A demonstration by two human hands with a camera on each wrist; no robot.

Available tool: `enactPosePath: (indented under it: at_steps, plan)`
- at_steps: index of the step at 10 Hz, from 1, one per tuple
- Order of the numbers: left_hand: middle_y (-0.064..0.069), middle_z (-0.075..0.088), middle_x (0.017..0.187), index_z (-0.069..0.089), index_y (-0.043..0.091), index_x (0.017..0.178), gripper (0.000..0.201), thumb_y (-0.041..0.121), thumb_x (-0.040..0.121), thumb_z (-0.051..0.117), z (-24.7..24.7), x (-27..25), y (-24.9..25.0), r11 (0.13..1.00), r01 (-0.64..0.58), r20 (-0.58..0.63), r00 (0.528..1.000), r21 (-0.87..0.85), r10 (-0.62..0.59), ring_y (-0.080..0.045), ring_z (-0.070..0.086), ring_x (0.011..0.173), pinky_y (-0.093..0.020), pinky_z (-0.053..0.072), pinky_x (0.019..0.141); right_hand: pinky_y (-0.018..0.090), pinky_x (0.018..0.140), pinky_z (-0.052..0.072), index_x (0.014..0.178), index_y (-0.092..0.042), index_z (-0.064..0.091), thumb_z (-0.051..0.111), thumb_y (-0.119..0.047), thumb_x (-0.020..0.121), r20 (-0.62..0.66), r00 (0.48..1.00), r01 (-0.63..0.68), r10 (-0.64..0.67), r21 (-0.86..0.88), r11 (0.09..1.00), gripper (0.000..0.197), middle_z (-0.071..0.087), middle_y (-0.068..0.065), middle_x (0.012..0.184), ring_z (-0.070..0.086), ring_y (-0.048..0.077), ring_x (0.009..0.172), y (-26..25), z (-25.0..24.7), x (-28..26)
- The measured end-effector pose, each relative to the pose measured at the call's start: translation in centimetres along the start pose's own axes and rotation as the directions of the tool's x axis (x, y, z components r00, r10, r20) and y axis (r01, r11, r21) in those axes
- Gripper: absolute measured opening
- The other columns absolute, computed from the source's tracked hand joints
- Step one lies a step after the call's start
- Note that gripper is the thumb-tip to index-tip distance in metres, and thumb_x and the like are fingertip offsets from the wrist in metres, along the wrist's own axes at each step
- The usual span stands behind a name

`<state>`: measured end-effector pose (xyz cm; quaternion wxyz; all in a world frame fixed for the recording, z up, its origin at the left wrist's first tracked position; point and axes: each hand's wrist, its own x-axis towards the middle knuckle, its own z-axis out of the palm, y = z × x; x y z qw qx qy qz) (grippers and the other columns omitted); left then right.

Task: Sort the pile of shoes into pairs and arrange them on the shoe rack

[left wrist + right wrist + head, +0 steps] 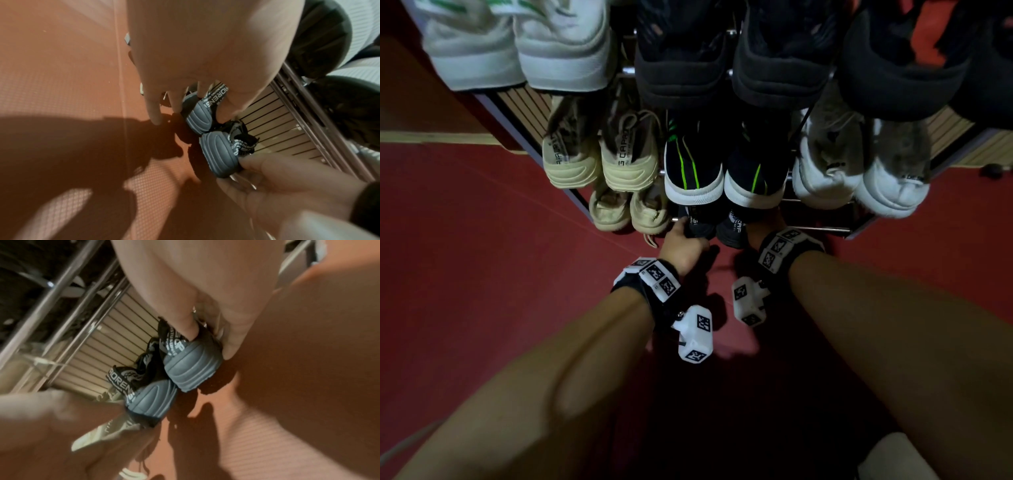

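We seat dark pair on bottom tier, lower centre of frame. Left hand [681, 245] pinches left dark shoe [697, 224] heel; right hand [205, 308] pinches right dark shoe [732, 229] heel. We push both in level, heels flush beside beige pair [630, 214].

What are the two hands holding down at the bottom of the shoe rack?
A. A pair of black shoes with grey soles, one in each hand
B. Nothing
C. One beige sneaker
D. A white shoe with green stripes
A: the left hand grips one black shoe with a grey sole, the right hand its mate, heels side by side at the rack's lowest level.
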<state>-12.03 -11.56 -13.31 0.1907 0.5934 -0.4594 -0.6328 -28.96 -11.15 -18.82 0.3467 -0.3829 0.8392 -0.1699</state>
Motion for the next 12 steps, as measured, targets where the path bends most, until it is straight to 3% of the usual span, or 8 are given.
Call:
enactPosePath:
  at_steps: [1, 2, 3, 5, 7, 8, 10, 12]
  plan:
    - [-0.001, 0.065, 0.096, 0.044, 0.016, 0.138, 0.066, -0.004, 0.079, 0.066, -0.2, -0.2, 0.0, 1.000, -0.009, 0.000, 1.000, 0.011, 0.009, -0.023, 0.065, 0.083, -0.042, 0.055, 0.085, 0.036, 0.120, 0.015, 0.150, 0.003, 0.019, 0.046, -0.012, 0.099, -0.008, 1.000, 0.021, -0.021, -0.003, 1.000, 0.059, 0.020, 0.021, 0.158, 0.022, 0.032, 0.146, -0.2, -0.3, -0.5]
    - [-0.002, 0.064, 0.098, 0.041, 0.017, 0.142, 0.071, -0.004, 0.078, 0.065, 0.0, -0.6, 0.2, 1.000, 0.001, -0.009, 1.000, 0.008, -0.001, -0.025, 0.065, 0.087, -0.040, 0.056, 0.083, 0.031, 0.114, 0.019, 0.136, 0.004, 0.044, 0.045, -0.004, 0.097, -0.017, 0.989, 0.148, -0.148, -0.009, 0.989, 0.039, 0.035, 0.022, 0.151, 0.031, 0.032, 0.141, -1.4, -1.5, -1.4]
    - [-0.006, 0.064, 0.106, 0.040, 0.017, 0.142, 0.081, 0.005, 0.068, 0.071, 0.5, -0.8, 0.4, 1.000, -0.011, -0.018, 1.000, -0.003, 0.011, -0.028, 0.066, 0.093, -0.043, 0.058, 0.084, 0.043, 0.089, 0.045, 0.077, -0.012, 0.053, 0.061, -0.003, 0.080, 0.043, 0.992, 0.122, -0.123, 0.033, 0.992, 0.013, 0.059, 0.020, 0.095, 0.060, 0.035, 0.101, -0.9, -0.8, -0.5]
    - [-0.011, 0.064, 0.116, 0.040, 0.022, 0.139, 0.089, 0.016, 0.055, 0.069, 0.9, -0.7, 0.1, 1.000, -0.027, -0.002, 1.000, 0.009, 0.027, -0.030, 0.066, 0.099, -0.048, 0.057, 0.087, 0.034, 0.111, 0.030, 0.136, -0.011, 0.047, 0.074, -0.031, 0.081, 0.048, 0.995, 0.088, -0.082, -0.127, 0.988, 0.064, 0.046, 0.009, 0.144, 0.041, 0.028, 0.134, -1.0, -1.0, -1.3]
    - [-0.002, 0.062, 0.093, 0.035, 0.036, 0.120, 0.065, -0.009, 0.080, 0.060, 0.7, -1.0, 0.0, 0.999, -0.037, 0.004, 0.999, 0.005, 0.037, -0.024, 0.064, 0.081, -0.038, 0.056, 0.072, 0.027, 0.105, 0.035, 0.141, -0.010, 0.043, 0.077, -0.024, 0.079, 0.031, 0.999, 0.030, -0.030, -0.009, 0.999, 0.072, 0.043, 0.008, 0.147, 0.043, 0.023, 0.134, -1.0, -1.9, -1.4]
    - [-0.013, 0.064, 0.107, 0.042, 0.030, 0.124, 0.064, -0.009, 0.078, 0.060, 1.0, -0.9, -0.4, 0.998, -0.055, 0.013, 0.998, 0.001, 0.055, -0.032, 0.064, 0.091, -0.047, 0.056, 0.081, 0.034, 0.106, 0.040, 0.135, -0.008, 0.048, 0.072, -0.024, 0.081, 0.010, 0.998, 0.055, -0.055, -0.076, 0.996, 0.061, 0.047, 0.013, 0.142, 0.047, 0.029, 0.129, -1.0, -2.0, -2.1]
    - [0.003, 0.058, 0.084, 0.034, 0.021, 0.145, 0.073, -0.012, 0.084, 0.056, 1.1, -1.5, -0.3, 0.996, -0.082, -0.005, 0.997, -0.046, 0.082, -0.015, 0.058, 0.070, -0.022, 0.053, 0.056, 0.031, 0.104, 0.038, 0.140, -0.004, 0.042, 0.066, -0.016, 0.086, 0.025, 0.998, 0.050, -0.051, 0.022, 0.998, 0.061, 0.043, 0.013, 0.145, 0.044, 0.029, 0.131, -1.0, -2.6, -3.4]
    - [-0.005, 0.067, 0.098, 0.050, 0.014, 0.127, 0.047, 0.001, 0.084, 0.064, 0.7, -1.2, -0.9, 0.997, -0.049, -0.066, 0.996, 0.052, 0.053, -0.018, 0.064, 0.080, -0.022, 0.056, 0.070, 0.041, 0.103, 0.046, 0.142, -0.004, 0.037, 0.065, -0.023, 0.086, 0.213, 0.975, -0.083, 0.058, 0.111, 0.990, 0.065, 0.046, 0.016, 0.143, 0.050, 0.032, 0.127, 0.2, -2.5, -4.9]
